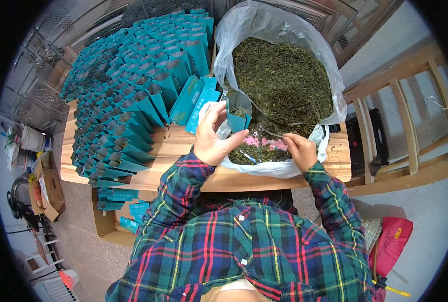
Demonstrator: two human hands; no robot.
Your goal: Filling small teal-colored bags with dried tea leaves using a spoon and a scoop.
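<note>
My left hand (217, 133) grips a teal pouch (237, 122) upright between thumb and fingers. The pouch's mouth gapes, and some dark green leaves show inside. In my right hand (300, 148) is the thin handle of a metal spoon or scoop (272, 133); its far end is hard to make out against the leaves. Just beyond both hands, a large clear plastic bag (249, 22) holds a heap of dried leaves (280, 85), which look like tea. Nearer me, a smaller pile of leaves (273, 155) lies on pink-printed white plastic (275, 170).
Rows of open teal pouches (133, 81) crowd the left of the wooden table (175, 151). Flat pouches (202, 107) lie beside my left hand. Below, a cardboard box (112, 238) holds more pouches. A wooden frame (405, 124) stands at the right.
</note>
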